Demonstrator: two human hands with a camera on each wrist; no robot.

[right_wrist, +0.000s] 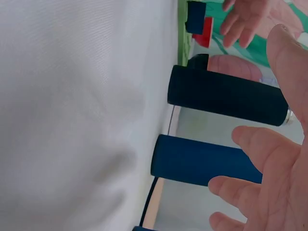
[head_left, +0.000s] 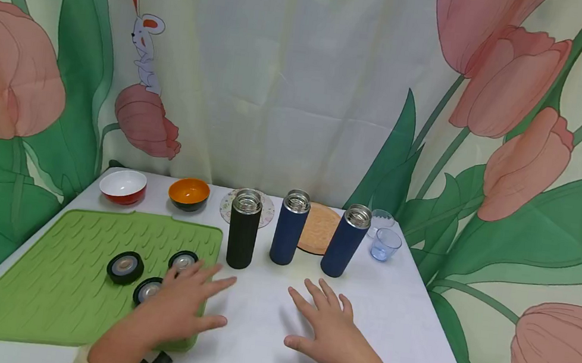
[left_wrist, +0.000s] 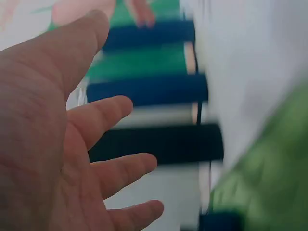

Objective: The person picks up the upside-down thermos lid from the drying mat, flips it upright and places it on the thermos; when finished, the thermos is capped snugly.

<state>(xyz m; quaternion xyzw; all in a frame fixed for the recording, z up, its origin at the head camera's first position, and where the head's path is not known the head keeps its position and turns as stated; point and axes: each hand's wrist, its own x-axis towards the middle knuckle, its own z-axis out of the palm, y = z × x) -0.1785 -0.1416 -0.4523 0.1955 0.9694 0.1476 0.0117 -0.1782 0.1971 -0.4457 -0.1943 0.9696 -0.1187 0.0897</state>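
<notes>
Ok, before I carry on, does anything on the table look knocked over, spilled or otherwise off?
Nothing is spilled or toppled. The black flask and two blue flasks stand upright but open, their three lids lying apart on the green mat. The rightmost flask seems to lean, perhaps only from the lens.

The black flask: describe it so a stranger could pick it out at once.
On the white table, three open flasks stand in a row behind the hands. The black flask is the leftmost, beside the green mat; the blue flasks to its right differ in colour.
</notes>
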